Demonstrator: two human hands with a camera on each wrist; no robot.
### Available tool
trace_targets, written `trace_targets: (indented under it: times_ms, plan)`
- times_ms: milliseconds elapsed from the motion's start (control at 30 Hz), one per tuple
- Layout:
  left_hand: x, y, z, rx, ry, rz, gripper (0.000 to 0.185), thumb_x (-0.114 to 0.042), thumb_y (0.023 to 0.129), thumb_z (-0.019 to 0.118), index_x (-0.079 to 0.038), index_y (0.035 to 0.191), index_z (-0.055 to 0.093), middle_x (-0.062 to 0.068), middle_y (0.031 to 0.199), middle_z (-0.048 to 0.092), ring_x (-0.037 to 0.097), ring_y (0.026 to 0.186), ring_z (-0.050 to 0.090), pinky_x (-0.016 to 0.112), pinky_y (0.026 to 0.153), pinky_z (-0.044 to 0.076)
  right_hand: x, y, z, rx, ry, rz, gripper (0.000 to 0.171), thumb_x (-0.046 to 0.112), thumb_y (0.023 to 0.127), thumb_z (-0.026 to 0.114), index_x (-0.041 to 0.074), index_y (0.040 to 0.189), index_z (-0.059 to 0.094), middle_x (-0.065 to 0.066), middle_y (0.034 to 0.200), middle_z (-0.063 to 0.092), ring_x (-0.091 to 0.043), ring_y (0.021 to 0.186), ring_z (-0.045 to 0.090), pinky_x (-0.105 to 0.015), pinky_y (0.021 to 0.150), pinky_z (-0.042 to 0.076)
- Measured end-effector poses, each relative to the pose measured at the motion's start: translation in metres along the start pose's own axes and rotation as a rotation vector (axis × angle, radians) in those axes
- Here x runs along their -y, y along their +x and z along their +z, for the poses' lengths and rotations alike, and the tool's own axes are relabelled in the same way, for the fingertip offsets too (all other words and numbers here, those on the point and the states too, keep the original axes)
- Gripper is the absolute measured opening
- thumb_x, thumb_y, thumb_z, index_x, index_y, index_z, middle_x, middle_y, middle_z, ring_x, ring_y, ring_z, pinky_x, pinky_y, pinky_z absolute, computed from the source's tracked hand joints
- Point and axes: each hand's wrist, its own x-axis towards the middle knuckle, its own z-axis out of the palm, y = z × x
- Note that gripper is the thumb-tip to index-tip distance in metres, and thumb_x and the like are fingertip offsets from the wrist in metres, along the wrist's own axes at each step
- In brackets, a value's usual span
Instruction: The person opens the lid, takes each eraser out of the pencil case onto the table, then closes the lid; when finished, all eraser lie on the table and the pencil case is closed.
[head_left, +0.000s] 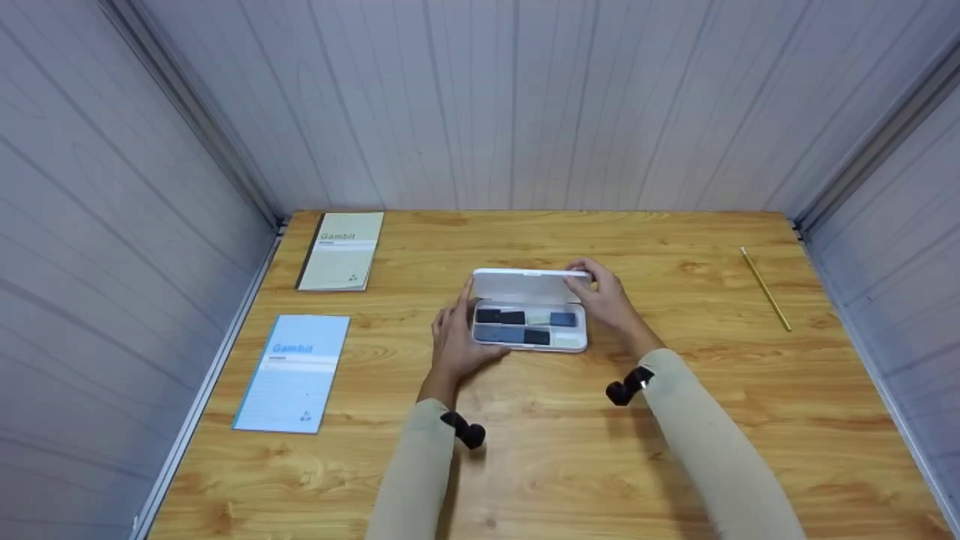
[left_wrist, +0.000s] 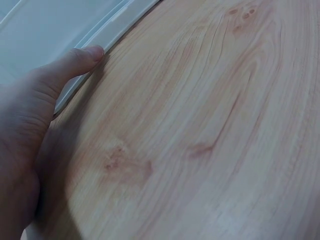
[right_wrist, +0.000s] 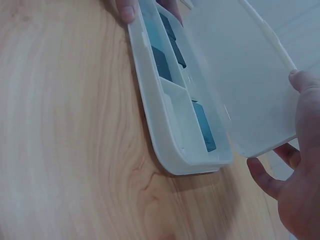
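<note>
White case [head_left: 541, 348], one, near the middle of the wooden table [head_left: 555, 450], hinged lid [head_left: 517, 286] raised, dark blocks [head_left: 537, 337] in its compartments; left hand [head_left: 459, 343], grasping the case's left end, thumb at the front edge; right hand [head_left: 609, 301], pinching the lid's right corner; cream notebook [head_left: 343, 262], blue notebook [head_left: 296, 382], at left; gold pencil [head_left: 765, 289], at right
</note>
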Motion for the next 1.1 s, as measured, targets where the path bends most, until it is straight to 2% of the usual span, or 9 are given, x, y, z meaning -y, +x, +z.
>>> trace_targets:
  times_ms: [267, 400, 567, 667, 767, 1000, 1100]
  plan:
    - [0.001, 0.001, 0.001, -0.005, 0.022, 0.008, 0.148, -0.04, 0.065, 0.108, -0.023, 0.182, 0.02, 0.012, 0.16, 0.069, 0.044, 0.151, 0.053, 0.067, 0.137, 0.022, 0.001, 0.003, 0.0, 0.002, 0.0, 0.027, 0.029, 0.016, 0.113, 0.067, -0.004, 0.135, 0.069, -0.023, 0.127, 0.073, -0.017, 0.108, 0.057, -0.031, 0.096, 0.045]
    - [0.0, 0.001, 0.001, -0.007, 0.025, 0.011, 0.147, -0.041, 0.065, 0.108, -0.023, 0.182, 0.02, 0.011, 0.159, 0.069, 0.043, 0.152, 0.053, 0.068, 0.137, 0.021, 0.001, 0.002, -0.001, -0.004, 0.028, 0.008, 0.028, 0.016, 0.112, 0.069, -0.003, 0.133, 0.071, -0.023, 0.126, 0.073, -0.015, 0.107, 0.056, -0.03, 0.096, 0.044]
    - [-0.001, -0.001, 0.001, 0.009, 0.024, 0.001, 0.145, -0.042, 0.067, 0.108, -0.025, 0.182, 0.021, 0.011, 0.161, 0.067, 0.043, 0.156, 0.05, 0.068, 0.138, 0.019, -0.002, -0.003, -0.006, 0.001, 0.032, -0.009, 0.037, 0.016, 0.111, 0.071, -0.004, 0.142, 0.069, -0.025, 0.141, 0.071, -0.024, 0.119, 0.061, -0.033, 0.101, 0.048]
    - [-0.001, -0.001, 0.0, 0.013, 0.027, -0.003, 0.144, -0.042, 0.067, 0.108, -0.026, 0.182, 0.022, 0.01, 0.162, 0.067, 0.043, 0.156, 0.049, 0.068, 0.138, 0.019, -0.004, -0.006, -0.011, 0.013, 0.034, 0.022, 0.045, 0.018, 0.112, 0.071, -0.001, 0.151, 0.064, -0.023, 0.15, 0.068, -0.032, 0.131, 0.062, -0.038, 0.105, 0.051]
    - [0.0, 0.0, 0.0, 0.014, 0.03, -0.008, 0.145, -0.042, 0.067, 0.108, -0.027, 0.182, 0.022, 0.01, 0.162, 0.067, 0.042, 0.157, 0.049, 0.068, 0.138, 0.019, -0.005, -0.009, -0.016, 0.014, 0.039, 0.048, 0.049, 0.02, 0.112, 0.07, 0.002, 0.157, 0.061, -0.023, 0.152, 0.066, -0.035, 0.139, 0.061, -0.038, 0.108, 0.051]
    - [0.001, 0.002, -0.002, 0.029, 0.0, -0.03, 0.144, -0.044, 0.067, 0.108, -0.03, 0.182, 0.023, 0.008, 0.164, 0.065, 0.04, 0.154, 0.049, 0.066, 0.137, 0.018, -0.013, -0.017, -0.025, -0.008, 0.065, 0.037, 0.048, 0.011, 0.111, 0.069, -0.001, 0.157, 0.06, -0.028, 0.148, 0.07, -0.039, 0.14, 0.065, -0.02, 0.099, 0.053]
    - [0.001, 0.002, -0.003, 0.034, -0.002, -0.031, 0.144, -0.043, 0.066, 0.108, -0.03, 0.182, 0.022, 0.009, 0.164, 0.065, 0.041, 0.154, 0.049, 0.067, 0.137, 0.019, -0.016, -0.022, -0.029, -0.002, 0.068, 0.033, 0.048, 0.013, 0.112, 0.069, 0.001, 0.157, 0.061, -0.028, 0.148, 0.07, -0.04, 0.14, 0.065, -0.016, 0.097, 0.052]
